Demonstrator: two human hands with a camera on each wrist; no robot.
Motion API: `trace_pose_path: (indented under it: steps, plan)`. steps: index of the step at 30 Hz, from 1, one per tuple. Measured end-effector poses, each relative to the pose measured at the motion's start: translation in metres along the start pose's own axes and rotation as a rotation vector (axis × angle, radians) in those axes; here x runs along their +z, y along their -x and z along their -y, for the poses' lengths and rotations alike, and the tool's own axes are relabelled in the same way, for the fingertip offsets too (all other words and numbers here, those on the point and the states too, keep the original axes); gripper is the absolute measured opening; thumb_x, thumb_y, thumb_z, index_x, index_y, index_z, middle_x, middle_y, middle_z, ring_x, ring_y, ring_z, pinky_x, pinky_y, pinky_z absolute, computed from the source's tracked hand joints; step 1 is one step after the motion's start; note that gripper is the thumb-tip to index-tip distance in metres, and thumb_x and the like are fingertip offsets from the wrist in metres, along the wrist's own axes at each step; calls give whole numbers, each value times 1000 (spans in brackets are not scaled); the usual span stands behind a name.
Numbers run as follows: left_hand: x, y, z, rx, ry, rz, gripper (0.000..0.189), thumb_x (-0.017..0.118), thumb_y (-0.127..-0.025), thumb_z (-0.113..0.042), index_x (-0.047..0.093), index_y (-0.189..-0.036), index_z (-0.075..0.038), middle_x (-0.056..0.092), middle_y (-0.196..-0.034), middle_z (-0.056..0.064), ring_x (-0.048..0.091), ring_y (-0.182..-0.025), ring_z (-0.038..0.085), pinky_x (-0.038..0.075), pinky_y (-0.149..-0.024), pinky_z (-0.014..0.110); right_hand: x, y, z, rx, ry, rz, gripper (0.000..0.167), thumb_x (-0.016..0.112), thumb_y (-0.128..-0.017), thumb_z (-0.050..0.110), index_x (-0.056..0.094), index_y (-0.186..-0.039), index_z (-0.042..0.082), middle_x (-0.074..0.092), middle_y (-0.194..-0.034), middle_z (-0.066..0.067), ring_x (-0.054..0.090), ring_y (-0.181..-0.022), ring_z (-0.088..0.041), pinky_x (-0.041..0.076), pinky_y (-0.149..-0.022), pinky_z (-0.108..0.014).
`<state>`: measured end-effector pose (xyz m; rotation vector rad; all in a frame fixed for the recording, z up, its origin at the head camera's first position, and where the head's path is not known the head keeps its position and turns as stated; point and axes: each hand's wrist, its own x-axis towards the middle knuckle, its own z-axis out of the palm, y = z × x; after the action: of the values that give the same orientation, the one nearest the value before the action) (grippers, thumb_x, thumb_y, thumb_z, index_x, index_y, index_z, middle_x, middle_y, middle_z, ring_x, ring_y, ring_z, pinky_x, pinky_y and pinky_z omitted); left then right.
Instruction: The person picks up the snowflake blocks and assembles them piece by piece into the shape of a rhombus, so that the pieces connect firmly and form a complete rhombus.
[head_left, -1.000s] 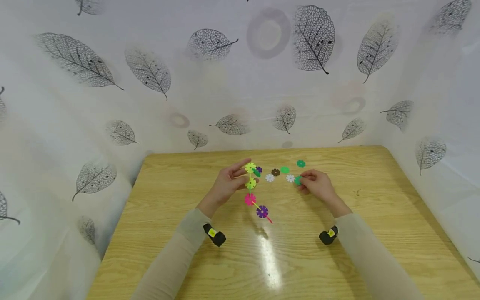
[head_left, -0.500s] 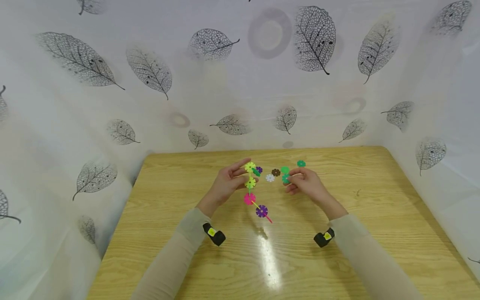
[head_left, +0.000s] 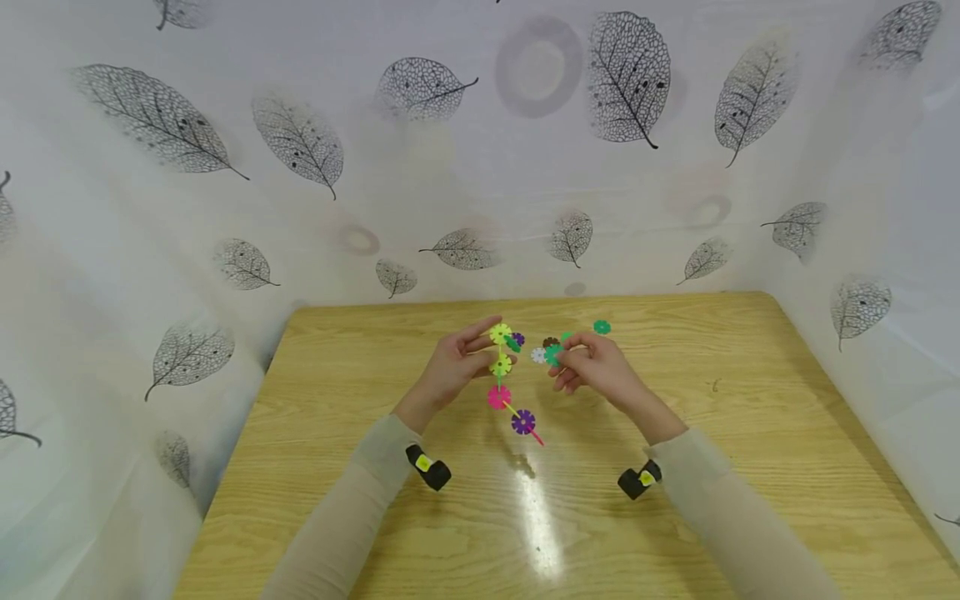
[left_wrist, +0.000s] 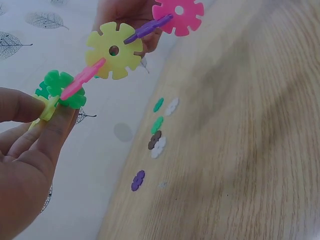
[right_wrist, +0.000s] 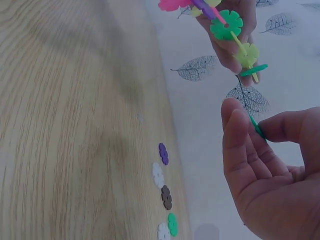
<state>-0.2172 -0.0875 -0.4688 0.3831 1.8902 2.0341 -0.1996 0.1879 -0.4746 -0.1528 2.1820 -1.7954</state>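
My left hand (head_left: 450, 367) pinches the upper end of a chain of notched, flower-shaped plastic discs (head_left: 498, 398). The chain hangs over the table, slanting right toward a purple disc (head_left: 519, 427) at its lower part. In the left wrist view, yellow (left_wrist: 102, 45), pink and green discs slot edge-on into one another, with the thumb and fingers at a yellow piece. Thumb and fingertips of my right hand (head_left: 600, 371) pinch a single green disc (right_wrist: 256, 128). It is just right of the chain's top and apart from it, turned edge-on in the right wrist view.
Loose discs lie on the wooden table (head_left: 360, 517) toward the back: purple (right_wrist: 163, 154), white (right_wrist: 158, 175), brown (right_wrist: 166, 197), light green (right_wrist: 172, 224), another white (right_wrist: 163, 232) and a darker green one (head_left: 602, 327). A leaf-print cloth (head_left: 480, 175) rises behind the table.
My right hand has moved left with the green disc, from beside the right-hand white disc toward the chain. The left hand and its chain have stayed nearly still.
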Motion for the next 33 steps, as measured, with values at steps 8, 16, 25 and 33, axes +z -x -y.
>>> trace_pose_path:
  steps: [8, 16, 25, 33]
  plan:
    - [2, -1, 1, 5, 20, 10, 60, 56, -101, 7, 46, -158, -5, 55, -150, 31, 75, -89, 4, 65, -85, 25, 12, 3, 13, -22, -26, 35, 24, 59, -106, 13, 55, -121, -6, 78, -87, -7, 72, -67, -19, 62, -62, -31]
    - [3, -1, 1, 11, 33, 19, 59, 57, -101, 7, 47, -158, -4, 55, -150, 32, 77, -93, 8, 66, -87, 29, 21, 5, 20, -39, -64, 52, 27, 60, -105, 12, 54, -123, -7, 79, -92, -17, 72, -65, -16, 63, -61, -29]
    - [5, -2, 0, 10, 62, 38, 60, 56, -100, 9, 46, -158, -3, 55, -149, 34, 77, -94, 9, 66, -90, 31, 27, 5, 25, -17, -88, 50, 26, 60, -105, 13, 55, -121, -6, 80, -90, -11, 72, -64, -16, 62, -59, -29]
    - [7, -2, -1, 17, 31, 36, 59, 56, -100, 6, 46, -158, -3, 56, -148, 32, 74, -95, 5, 65, -91, 30, 31, 5, 27, 1, -115, 34, 23, 60, -105, 13, 55, -119, -5, 78, -99, -24, 73, -64, -16, 60, -57, -27]
